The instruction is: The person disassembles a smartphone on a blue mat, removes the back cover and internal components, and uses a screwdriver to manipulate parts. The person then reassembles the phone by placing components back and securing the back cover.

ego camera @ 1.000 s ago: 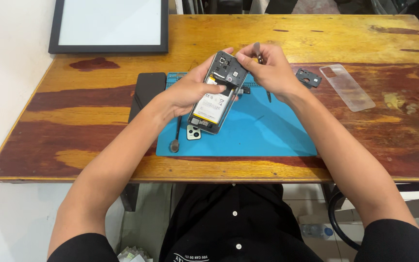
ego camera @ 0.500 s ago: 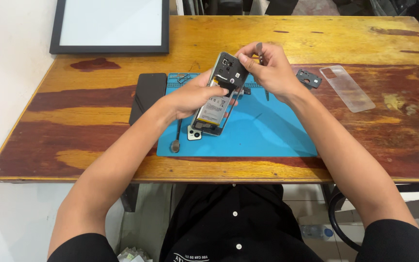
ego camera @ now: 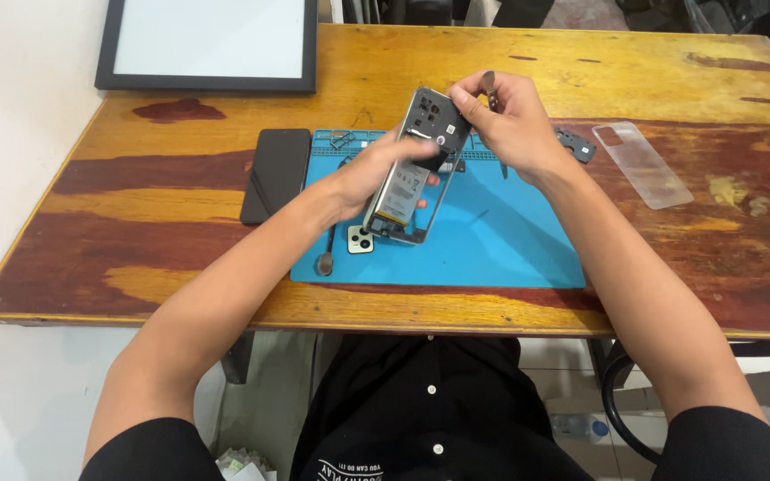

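I have one view only, from the head camera, looking steeply down and forward toward 12 o'clock over the counter [ego camera: 581, 71]. It sits close, at arm's length above the hands, my own torso filling the 6 o'clock edge.

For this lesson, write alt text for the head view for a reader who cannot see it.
Two hands hold an opened phone tilted above a blue mat on a wooden table: left hand grips its middle, right hand pinches a thin tool at its top.
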